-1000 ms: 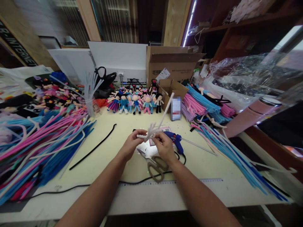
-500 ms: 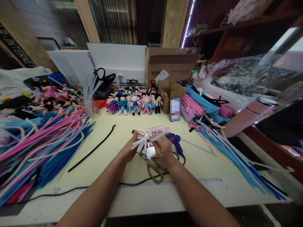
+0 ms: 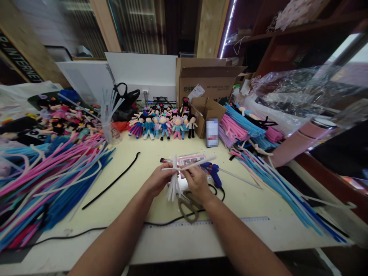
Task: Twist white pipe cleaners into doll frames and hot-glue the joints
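Hands together over the table [image 3: 258,199]: left hand [image 3: 156,180] pinches a bundle of white pipe cleaners [image 3: 173,184] hanging down, right hand [image 3: 197,181] grips one strand [image 3: 198,164] laid across it, mid-wrap; next, judging by this, a tight turn round the bundle

We're looking at a small craft workshop, doll-making bench. The desk [image 3: 138,199] carries heaps of pink, blue and white pipe cleaners [image 3: 48,176] along its left edge, more sorted bundles [image 3: 244,128] toward the far right corner. Rows of finished little dolls [image 3: 163,124] stand at the far edge. Blue glue gun [image 3: 212,171], scissors [image 3: 188,205] and a ruler [image 3: 218,221] lie mid-desk. Open cardboard boxes [image 3: 207,78] behind, wooden shelving [image 3: 287,34] on the right.
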Demonstrator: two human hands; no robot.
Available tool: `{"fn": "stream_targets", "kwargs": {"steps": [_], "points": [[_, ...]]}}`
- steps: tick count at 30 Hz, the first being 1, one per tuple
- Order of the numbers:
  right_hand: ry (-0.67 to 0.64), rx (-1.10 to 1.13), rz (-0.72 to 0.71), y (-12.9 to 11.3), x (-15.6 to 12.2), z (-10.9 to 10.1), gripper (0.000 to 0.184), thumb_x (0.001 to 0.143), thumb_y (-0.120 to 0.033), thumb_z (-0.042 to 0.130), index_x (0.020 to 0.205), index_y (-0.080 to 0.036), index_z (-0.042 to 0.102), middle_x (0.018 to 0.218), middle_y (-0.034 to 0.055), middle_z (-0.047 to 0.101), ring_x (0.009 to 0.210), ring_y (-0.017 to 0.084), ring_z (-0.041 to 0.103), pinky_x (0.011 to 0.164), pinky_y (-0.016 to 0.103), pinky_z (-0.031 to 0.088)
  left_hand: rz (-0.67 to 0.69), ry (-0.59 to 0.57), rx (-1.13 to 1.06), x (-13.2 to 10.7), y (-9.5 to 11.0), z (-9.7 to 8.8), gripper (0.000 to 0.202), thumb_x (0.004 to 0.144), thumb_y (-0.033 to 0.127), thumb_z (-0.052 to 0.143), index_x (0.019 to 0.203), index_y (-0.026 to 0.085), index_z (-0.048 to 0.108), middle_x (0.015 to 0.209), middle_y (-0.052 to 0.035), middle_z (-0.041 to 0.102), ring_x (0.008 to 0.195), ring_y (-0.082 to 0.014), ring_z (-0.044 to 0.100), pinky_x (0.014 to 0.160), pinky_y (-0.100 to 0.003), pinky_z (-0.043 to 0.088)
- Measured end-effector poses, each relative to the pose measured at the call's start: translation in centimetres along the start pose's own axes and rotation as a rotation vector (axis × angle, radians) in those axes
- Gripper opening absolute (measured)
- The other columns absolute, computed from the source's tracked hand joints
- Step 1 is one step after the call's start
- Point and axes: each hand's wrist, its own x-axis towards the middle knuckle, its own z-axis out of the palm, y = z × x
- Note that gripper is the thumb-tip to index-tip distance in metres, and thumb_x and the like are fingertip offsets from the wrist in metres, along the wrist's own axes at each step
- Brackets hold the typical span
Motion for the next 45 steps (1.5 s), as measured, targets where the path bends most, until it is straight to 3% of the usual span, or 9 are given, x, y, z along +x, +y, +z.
{"fn": "stream_targets", "kwargs": {"steps": [5, 12, 18, 22, 26, 29, 32, 34, 45], "points": [[-0.006, 0.065, 0.096, 0.2, 0.2, 0.1, 0.014, 0.085, -0.023, 0.052, 0.075, -0.019, 0.061, 0.074, 0.0016, 0.060, 0.074, 0.015, 0.054, 0.069, 0.026, 0.039, 0.105, 0.012, 0.152, -0.2, 0.4, 0.0, 0.026, 0.063, 0.027, 0.072, 0.084, 0.014, 0.066, 0.076, -0.0015, 0.063, 0.067, -0.0125, 0.054, 0.065, -0.024, 0.038], [-0.089, 0.343, 0.375, 1.0, 0.3, 0.6, 0.015, 0.080, -0.031, 0.053, 0.073, -0.019, 0.058, 0.062, -0.0024, 0.053, 0.058, 0.012, 0.049, 0.055, 0.024, 0.038, 0.191, 0.038, 0.310, -0.3, 0.5, -0.3, 0.024, 0.063, 0.029, 0.072, 0.082, 0.016, 0.067, 0.077, -0.0005, 0.063, 0.072, -0.0143, 0.053, 0.069, -0.024, 0.038], [-0.096, 0.552, 0.431, 0.8, 0.5, 0.6, 0.015, 0.076, -0.032, 0.055, 0.070, -0.019, 0.055, 0.061, -0.0034, 0.050, 0.056, 0.011, 0.045, 0.054, 0.023, 0.038, 0.235, 0.034, 0.366, -0.5, 0.6, -0.2, 0.020, 0.065, 0.027, 0.071, 0.081, 0.015, 0.067, 0.077, -0.0003, 0.062, 0.072, -0.0136, 0.052, 0.068, -0.024, 0.038], [-0.074, 0.547, 0.394, 0.5, 0.5, 0.3, 0.013, 0.077, -0.030, 0.054, 0.072, -0.019, 0.053, 0.060, -0.0042, 0.047, 0.056, 0.010, 0.043, 0.054, 0.023, 0.035, 0.225, 0.031, 0.370, -0.6, 0.7, 0.1, 0.024, 0.064, 0.029, 0.072, 0.083, 0.015, 0.066, 0.078, -0.0009, 0.062, 0.072, -0.0140, 0.053, 0.068, -0.024, 0.038], [0.029, 0.354, 0.265, 0.2, 0.4, -0.4, 0.011, 0.081, -0.026, 0.052, 0.073, -0.019, 0.052, 0.065, -0.0028, 0.048, 0.061, 0.012, 0.044, 0.057, 0.024, 0.036, 0.293, 0.109, 0.317, -0.4, 0.5, 0.1, 0.031, 0.068, 0.037, 0.068, 0.091, 0.018, 0.063, 0.086, -0.0010, 0.061, 0.077, -0.0133, 0.053, 0.068, -0.023, 0.039], [0.127, 0.171, 0.095, -0.1, 0.4, -0.9, 0.011, 0.083, -0.022, 0.050, 0.073, -0.019, 0.052, 0.071, -0.0003, 0.050, 0.068, 0.014, 0.047, 0.065, 0.027, 0.038, 0.287, 0.198, 0.286, 0.0, 0.1, -0.3, 0.036, 0.076, 0.052, 0.054, 0.074, 0.016, 0.059, 0.067, 0.0001, 0.056, 0.063, -0.0109, 0.048, 0.058, -0.022, 0.035], [0.130, 0.070, -0.050, -0.4, 0.2, -0.9, 0.013, 0.086, -0.018, 0.047, 0.075, -0.020, 0.053, 0.074, 0.0022, 0.053, 0.075, 0.016, 0.049, 0.070, 0.029, 0.039, 0.125, 0.065, 0.304, 0.3, -0.5, -0.6, 0.059, 0.078, 0.066, 0.036, 0.055, 0.015, 0.053, 0.051, -0.0014, 0.049, 0.050, -0.0104, 0.041, 0.052, -0.024, 0.032], [0.094, 0.027, -0.103, -0.5, 0.0, -0.7, 0.013, 0.087, -0.017, 0.045, 0.078, -0.020, 0.054, 0.077, 0.0036, 0.055, 0.078, 0.017, 0.050, 0.073, 0.031, 0.040, 0.023, -0.017, 0.278, 0.4, -0.8, -0.6, 0.064, 0.078, 0.069, 0.031, 0.057, 0.014, 0.055, 0.050, -0.0028, 0.050, 0.049, -0.0107, 0.042, 0.051, -0.025, 0.031], [0.015, 0.008, -0.076, -0.3, 0.2, -0.5, 0.014, 0.087, -0.017, 0.047, 0.088, -0.020, 0.061, 0.083, 0.0049, 0.060, 0.083, 0.018, 0.054, 0.075, 0.030, 0.043, 0.008, -0.043, 0.046, 0.2, -0.2, -0.1, 0.026, 0.069, 0.038, 0.066, 0.069, 0.013, 0.061, 0.060, -0.0008, 0.056, 0.053, -0.0097, 0.046, 0.054, -0.023, 0.034]]}}
